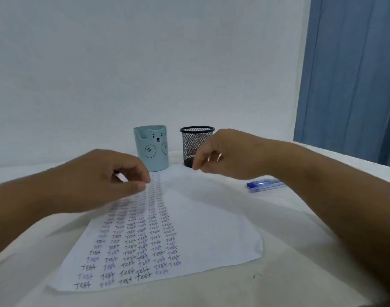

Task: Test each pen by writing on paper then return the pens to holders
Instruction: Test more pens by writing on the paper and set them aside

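On the cloth-covered table [278,251] lies the paper [211,229] filled with "Test". Behind stand the bear holder [151,149] and mesh holder [193,140]. Blue pens [265,185] rest right. The left hand [105,180] pinches what seems a pen [120,176]; the right hand [229,154] curls, contents unclear.

Dim, bluish, soft light; hands motion-blurred, edges wide-angle warped.
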Tool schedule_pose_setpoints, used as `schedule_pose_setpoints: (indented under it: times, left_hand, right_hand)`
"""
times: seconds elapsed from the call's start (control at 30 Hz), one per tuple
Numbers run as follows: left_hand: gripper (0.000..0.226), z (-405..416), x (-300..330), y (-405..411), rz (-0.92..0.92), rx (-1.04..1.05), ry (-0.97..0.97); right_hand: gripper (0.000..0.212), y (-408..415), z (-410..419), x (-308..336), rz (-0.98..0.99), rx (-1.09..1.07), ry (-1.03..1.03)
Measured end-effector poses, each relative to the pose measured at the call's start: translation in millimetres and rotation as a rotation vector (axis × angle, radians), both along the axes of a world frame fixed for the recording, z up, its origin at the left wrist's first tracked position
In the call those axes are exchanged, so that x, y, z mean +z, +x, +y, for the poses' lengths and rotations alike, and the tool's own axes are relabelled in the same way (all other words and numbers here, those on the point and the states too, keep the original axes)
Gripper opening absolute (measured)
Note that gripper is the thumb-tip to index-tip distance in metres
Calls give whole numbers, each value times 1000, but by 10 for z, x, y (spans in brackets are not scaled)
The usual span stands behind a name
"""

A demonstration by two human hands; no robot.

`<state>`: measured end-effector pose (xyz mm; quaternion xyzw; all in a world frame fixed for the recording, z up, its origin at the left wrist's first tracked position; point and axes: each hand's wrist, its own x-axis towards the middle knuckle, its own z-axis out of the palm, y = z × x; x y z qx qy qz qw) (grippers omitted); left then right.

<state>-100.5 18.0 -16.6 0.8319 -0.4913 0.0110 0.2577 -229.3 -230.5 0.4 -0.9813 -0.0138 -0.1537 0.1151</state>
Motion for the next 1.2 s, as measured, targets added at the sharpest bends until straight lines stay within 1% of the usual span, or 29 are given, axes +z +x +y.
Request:
schedule_pose_setpoints:
  times: [0.07,0.13,0.23,0.43,0.53,0.63,0.7,0.73,0.8,0.87,0.9,0.97,1.03,1.07,1.1,1.13,1.2]
  left_hand:
    - [6,121,101,98,-82,77,16]
    - [13,260,194,218,-155,119,102]
    - [20,514,305,378,-130,181,232]
    - [19,715,320,518,-44,220,416]
    - [17,690,277,540,-50,275,451]
    - [8,670,278,518,-41,277,471]
    - [7,676,300,481,-53,272,417]
    - [9,684,314,474,-72,270,352]
    - [11,671,338,459,-85,257,137]
    - [11,605,332,401,-13,206,-67]
    - [11,555,319,351,34,175,-117]
    - [10,440,266,225,86,99,-115]
    - [8,329,201,113,107,13,-70]
    - [8,282,176,74,123,-21,-64]
    - [8,237,153,39,145,-47,-73]
    - [8,202,135,10,163,-68,-90]
    - [9,156,111,-17,191,-90,-132]
  right_hand:
    - [13,47,303,-128,-14,133,45]
    - [15,43,530,-239,-26,234,4]
    - [19,69,747,-359,-37,331,-56]
    - [18,131,754,-439,-53,361,-31]
    - [16,134,706,-437,-71,354,-8]
    - [15,150,687,-440,-101,372,16]
    - [16,152,686,-445,-121,387,29]
    - [16,153,687,-447,-134,393,36]
    - [18,149,692,-440,-187,403,46]
    - [21,150,710,-430,-275,405,33]
    - [24,146,725,-422,-318,397,18]
    - [37,140,749,-405,-377,335,22]
    - [47,139,759,-387,-418,206,33]
    - [44,144,755,-379,-429,136,12]
    - [36,152,742,-371,-427,77,-23]
    - [26,161,727,-365,-409,35,-56]
    - [19,164,687,-356,-348,-19,-108]
